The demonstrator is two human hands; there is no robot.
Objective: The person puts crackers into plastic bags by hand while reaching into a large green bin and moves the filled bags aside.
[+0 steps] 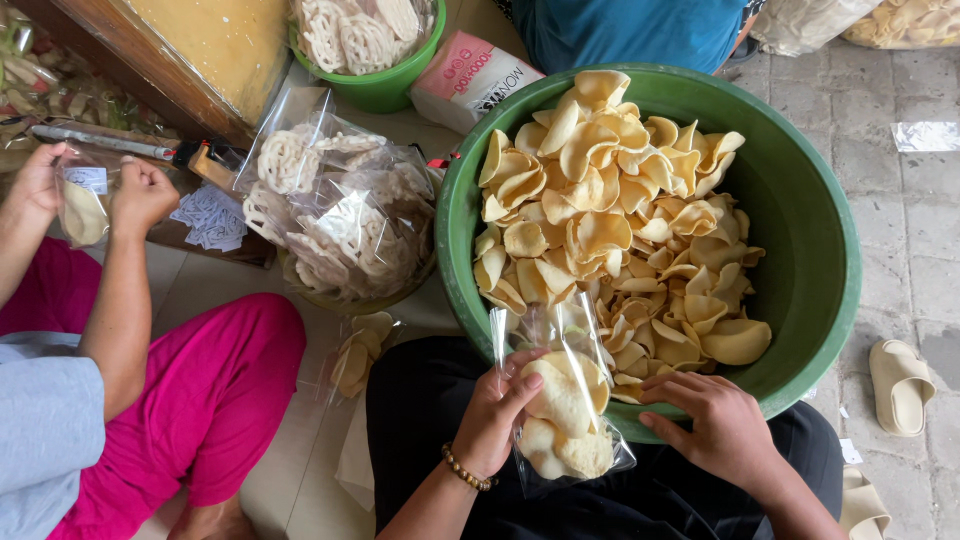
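We are gripping a clear plastic bag (pixel 563 420) of pale yellow crackers in our left hand (pixel 492 415), fingers closed around it, on our lap at the near rim of the green basin (pixel 800 290). Our right hand (pixel 715 425), fingers loosely spread, is resting beside the bag. A pink-and-white rectangular packet (pixel 470 80) is lying at the basin's far-left edge.

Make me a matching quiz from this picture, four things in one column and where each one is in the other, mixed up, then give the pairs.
Things:
1. left hand
2. right hand
3. beige sandal
4. small green bowl

Places:
A. on the paving right of the big green basin
B. holding the clear bag of crackers
C. at the top, filled with white lacy crackers
D. on the basin's near rim, beside the bag

Pairs: 1-B, 2-D, 3-A, 4-C
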